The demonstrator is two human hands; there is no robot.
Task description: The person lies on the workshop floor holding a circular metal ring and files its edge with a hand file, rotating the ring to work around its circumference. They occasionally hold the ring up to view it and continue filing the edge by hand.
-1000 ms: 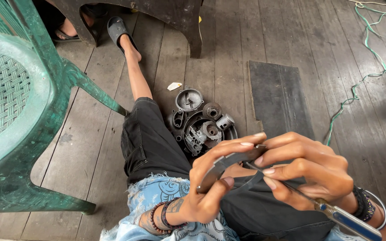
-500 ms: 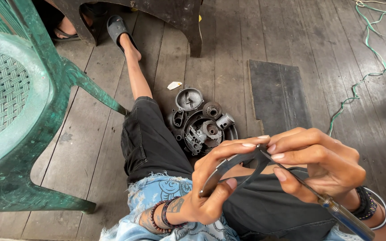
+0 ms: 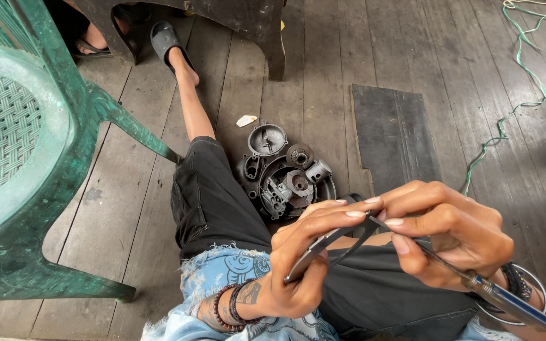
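Note:
My left hand [image 3: 301,265] grips a thin dark metal ring-shaped part [image 3: 323,247] over my lap, thumb and fingers curled around it. My right hand [image 3: 450,230] holds a screwdriver [image 3: 475,284] with a blue and grey handle, its slim shaft running up to the part where both hands' fingertips meet. On the wooden floor beyond my hands lies a pile of dark engine parts [image 3: 285,177]: round covers, a gear and a small silver piston.
A green plastic chair [image 3: 26,164] stands at the left. A dark wooden table leg [image 3: 266,31] rises at the top. A flat dark mat [image 3: 393,136] lies right of the parts, and a green cord [image 3: 513,113] trails at the far right. My leg [image 3: 191,107] stretches forward in a sandal.
My right hand has shifted a little right and lower, with the screwdriver tip staying at the part. My left hand keeps its grip and has hardly moved.

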